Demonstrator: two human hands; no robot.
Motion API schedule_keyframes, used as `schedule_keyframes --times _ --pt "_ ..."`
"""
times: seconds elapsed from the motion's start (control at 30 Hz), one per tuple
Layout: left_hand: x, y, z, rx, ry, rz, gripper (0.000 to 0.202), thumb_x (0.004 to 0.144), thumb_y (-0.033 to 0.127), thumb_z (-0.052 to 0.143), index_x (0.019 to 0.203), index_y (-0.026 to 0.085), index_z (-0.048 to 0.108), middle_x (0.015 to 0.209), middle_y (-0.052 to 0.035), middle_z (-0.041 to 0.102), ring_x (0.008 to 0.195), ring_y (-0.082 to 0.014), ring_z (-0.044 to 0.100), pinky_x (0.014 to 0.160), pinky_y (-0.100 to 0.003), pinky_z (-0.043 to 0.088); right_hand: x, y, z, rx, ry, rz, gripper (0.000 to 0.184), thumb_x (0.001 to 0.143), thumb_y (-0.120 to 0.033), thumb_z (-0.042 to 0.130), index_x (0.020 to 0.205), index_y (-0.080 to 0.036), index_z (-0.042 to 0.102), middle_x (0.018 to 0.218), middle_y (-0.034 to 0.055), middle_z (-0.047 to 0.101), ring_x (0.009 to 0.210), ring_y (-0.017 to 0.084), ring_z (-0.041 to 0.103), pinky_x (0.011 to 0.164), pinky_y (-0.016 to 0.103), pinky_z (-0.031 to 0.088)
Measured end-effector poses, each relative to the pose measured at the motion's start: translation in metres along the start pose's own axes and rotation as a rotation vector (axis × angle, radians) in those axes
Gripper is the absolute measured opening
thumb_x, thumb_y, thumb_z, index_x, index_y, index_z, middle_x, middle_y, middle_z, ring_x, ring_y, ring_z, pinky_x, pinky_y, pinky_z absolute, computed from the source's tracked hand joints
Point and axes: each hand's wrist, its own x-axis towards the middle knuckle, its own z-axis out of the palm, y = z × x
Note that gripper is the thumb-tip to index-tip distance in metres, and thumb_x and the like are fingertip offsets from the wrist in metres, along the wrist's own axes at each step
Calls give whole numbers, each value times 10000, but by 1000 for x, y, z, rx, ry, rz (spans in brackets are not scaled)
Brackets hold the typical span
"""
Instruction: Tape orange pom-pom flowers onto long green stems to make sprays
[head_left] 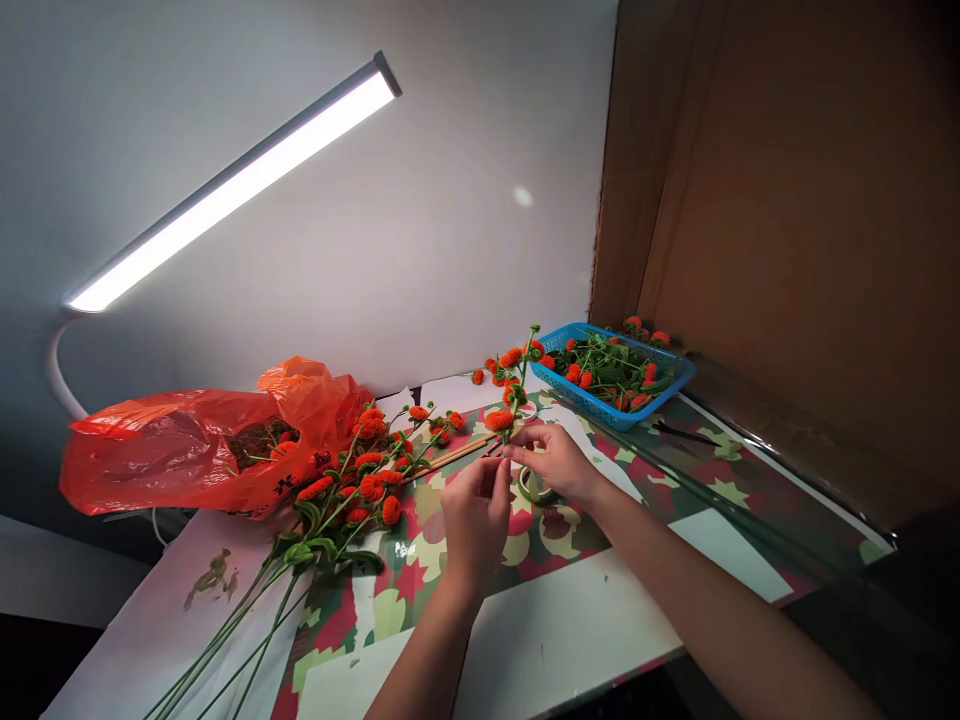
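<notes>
An artificial flower stem (517,396) with orange blooms and green buds stands upright over the middle of the table. My left hand (480,500) pinches its lower end between thumb and fingertips. Close beside it, my right hand (553,458) also pinches the stem, just under the lowest orange bloom. The fingertips of both hands nearly meet and hide the exact point of hold. Below my right hand lies a roll of green tape (534,488). Thin wooden sticks (454,456) lie to the left of the hands.
Several long-stemmed orange flowers (367,488) lie at the left, before a red plastic bag (187,450) holding more. A blue basket (619,415) of flowers and leaves stands back right. A lit lamp (240,185) hangs above; a cardboard panel (772,200) rises at right.
</notes>
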Motion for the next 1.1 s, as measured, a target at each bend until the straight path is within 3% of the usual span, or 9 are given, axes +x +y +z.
schedule_keyframes --times 0.17,0.27,0.37,0.43,0.67,0.77,0.9,1.03,1.1 --pt "8 -2 -1 -530 -169 -336 282 645 391 717 648 140 588 503 37 526 356 -37 412 347 -151 291 1 -2 -4 94 -61 -79 259 662 -415 712 640 -160 672 687 9 586 697 136 496 695 281 379" --pt "9 -3 0 -782 -228 -494 345 550 376 780 630 135 547 477 67 475 321 9 307 321 -119 210 0 -1 -5 277 -174 21 268 646 -423 728 692 -162 685 708 9 602 709 134 524 709 281 390" --pt "7 -3 2 -835 -285 -555 361 550 384 780 622 135 530 491 68 471 327 15 299 321 -115 207 -2 1 -4 362 -224 109 280 638 -421 734 720 -157 690 707 15 622 717 138 542 715 282 395" --pt "5 -2 3 -719 -252 -497 328 600 398 751 645 137 559 498 56 495 346 -8 360 343 -132 271 -2 2 -5 348 -173 131 295 616 -421 747 723 -151 690 723 23 629 711 141 541 689 278 399" --pt "-3 3 0 3 28 -10 180 734 341 658 772 167 677 604 -16 647 520 -134 594 504 -236 459 1 4 -5 100 -16 74 277 606 -420 728 645 -149 683 666 13 602 649 133 503 608 259 389" --pt "-1 4 -1 73 41 25 177 761 340 626 770 171 679 575 -13 632 514 -133 591 506 -234 449 -1 3 -1 25 56 68 233 628 -383 711 648 -152 694 629 13 612 635 135 499 605 263 391" --pt "6 3 -2 -308 -62 -244 234 703 368 683 744 140 650 593 -10 613 498 -91 560 466 -187 431 -4 3 6 141 79 73 268 621 -405 723 668 -142 705 631 20 626 630 132 504 592 262 383" --pt "10 1 -3 -834 -182 -609 309 543 291 806 710 126 606 556 42 533 431 -9 456 421 -104 385 -4 11 9 391 -37 107 262 600 -408 759 708 -174 715 669 4 644 663 122 530 652 261 397" --pt "9 0 -1 -999 -228 -701 325 529 255 815 728 132 589 547 61 489 406 14 397 391 -77 347 -4 15 9 488 -98 130 254 602 -401 768 740 -195 715 710 1 658 719 127 553 712 268 403"
